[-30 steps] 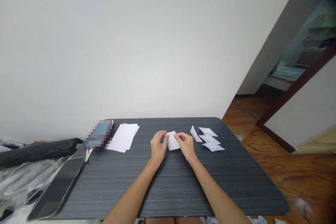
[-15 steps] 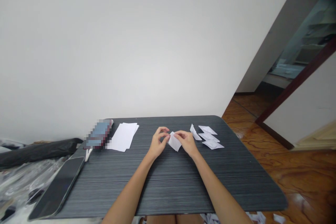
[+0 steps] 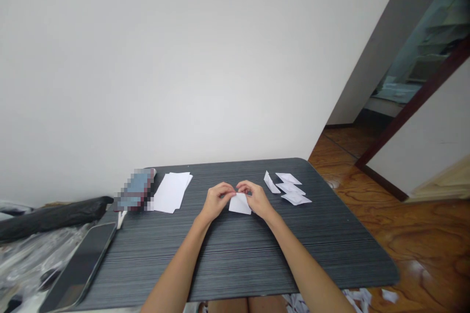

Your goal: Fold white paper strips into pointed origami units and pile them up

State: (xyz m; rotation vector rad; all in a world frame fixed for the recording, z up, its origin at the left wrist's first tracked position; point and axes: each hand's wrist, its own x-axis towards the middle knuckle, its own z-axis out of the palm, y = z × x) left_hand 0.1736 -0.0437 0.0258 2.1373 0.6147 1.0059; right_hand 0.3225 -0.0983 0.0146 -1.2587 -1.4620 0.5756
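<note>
My left hand and my right hand meet over the middle of the dark striped table. Both pinch the top edge of a small folded white paper, which hangs down between them toward me. A stack of flat white sheets lies to the left of my hands. Several folded white paper pieces lie to the right, near the table's far right corner.
A blurred-out blue object sits left of the sheets. A dark phone lies at the table's left edge, and a black folded umbrella beyond it. Paper scraps lie on the wooden floor at the right.
The paper lay flatter between my hands a second ago; it has since been turned and now hangs from my fingertips, which have come closer together at its top.
</note>
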